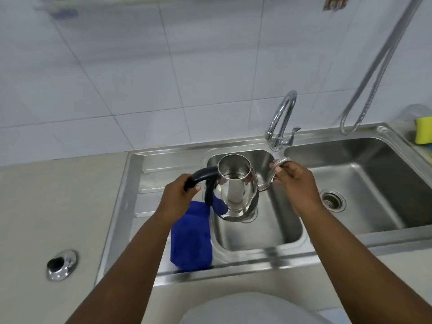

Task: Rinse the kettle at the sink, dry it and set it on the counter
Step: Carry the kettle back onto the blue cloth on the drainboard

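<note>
Here, in the head view, a steel kettle (pixel 236 185) is held in the air above the small left basin of the sink (pixel 261 230), its open mouth turned toward the camera. The black handle (pixel 201 177) is gripped by the left hand (pixel 178 197), the fingers (pixel 187 181) curled tightly around it. The curved spout (pixel 277 169) is pinched near its tip by the right hand (pixel 295 183), whose fingers are closed narrowly on the metal. A blue cloth (pixel 191 239) is seen on the drainboard, just beside the basin and below the left hand. A chrome tap (pixel 281 120) is mounted behind the kettle. A yellow sponge (pixel 423 130) is seen at the far right edge. The counter (pixel 46 206) extends to the left.
</note>
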